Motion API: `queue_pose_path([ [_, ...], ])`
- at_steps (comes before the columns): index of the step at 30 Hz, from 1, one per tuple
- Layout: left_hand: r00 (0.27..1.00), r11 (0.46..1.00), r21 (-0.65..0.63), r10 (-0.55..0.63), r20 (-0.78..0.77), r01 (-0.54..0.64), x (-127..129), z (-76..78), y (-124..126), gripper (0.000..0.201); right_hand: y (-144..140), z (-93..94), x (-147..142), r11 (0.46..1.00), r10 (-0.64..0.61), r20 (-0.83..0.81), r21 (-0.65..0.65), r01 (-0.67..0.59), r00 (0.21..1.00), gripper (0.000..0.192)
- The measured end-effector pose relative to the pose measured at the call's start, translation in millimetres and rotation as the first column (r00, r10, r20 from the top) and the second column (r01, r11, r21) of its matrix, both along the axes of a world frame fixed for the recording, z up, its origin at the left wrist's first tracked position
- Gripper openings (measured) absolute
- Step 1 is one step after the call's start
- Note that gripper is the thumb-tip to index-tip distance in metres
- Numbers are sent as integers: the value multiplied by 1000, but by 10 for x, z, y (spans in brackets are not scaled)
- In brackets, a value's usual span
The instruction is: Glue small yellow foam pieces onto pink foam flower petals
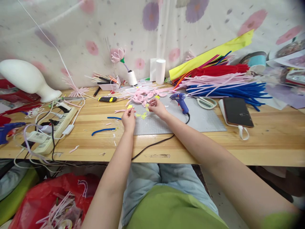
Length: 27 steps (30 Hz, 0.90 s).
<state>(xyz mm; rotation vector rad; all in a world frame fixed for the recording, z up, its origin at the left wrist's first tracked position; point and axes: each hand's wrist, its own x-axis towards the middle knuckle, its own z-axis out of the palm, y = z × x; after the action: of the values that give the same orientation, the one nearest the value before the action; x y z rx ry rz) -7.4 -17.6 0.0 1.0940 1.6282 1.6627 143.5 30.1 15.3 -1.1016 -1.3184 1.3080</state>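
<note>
My left hand (128, 120) is closed in a pinch at the left edge of the grey cutting mat (162, 125). A yellow piece (129, 107) shows just beyond its fingertips; whether they hold it I cannot tell. Over the mat, my right hand (157, 108) has thumb and fingers drawn together; what is between them is too small to make out. Yellow-green scraps (143, 115) lie between the two hands. Behind them is a heap of pink fuzzy petal shapes (143, 97). A blue glue gun (180, 101) rests on the mat to the right of my right hand.
Scissors (206, 102) and a dark phone-like device (238, 111) lie at right, before bundles of blue pipe cleaners (228, 92). A pink flower (118, 56) stands at the back. A utility knife (107, 99) and power strip (57, 127) are leftward. A black cord (152, 145) crosses the front.
</note>
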Motion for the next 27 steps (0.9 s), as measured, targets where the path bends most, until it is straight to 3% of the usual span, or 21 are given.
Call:
queue_pose_path([
  [4,991,987,-89,-129,24,131,153,40,-57,23,-30,-71,114,997,-79,94,30,77,992,30],
  [10,953,937,-192,-302,-27,292,365,46,-99,21,-66,-182,237,971,-167,122,190,142,978,30],
  [14,942,926,-217,-330,-66,309,396,17,-99,20,-134,-187,231,956,-179,137,260,138,974,28],
  [27,945,924,-241,-321,-69,296,379,-14,-88,21,-199,-174,172,963,-103,108,261,72,989,27],
])
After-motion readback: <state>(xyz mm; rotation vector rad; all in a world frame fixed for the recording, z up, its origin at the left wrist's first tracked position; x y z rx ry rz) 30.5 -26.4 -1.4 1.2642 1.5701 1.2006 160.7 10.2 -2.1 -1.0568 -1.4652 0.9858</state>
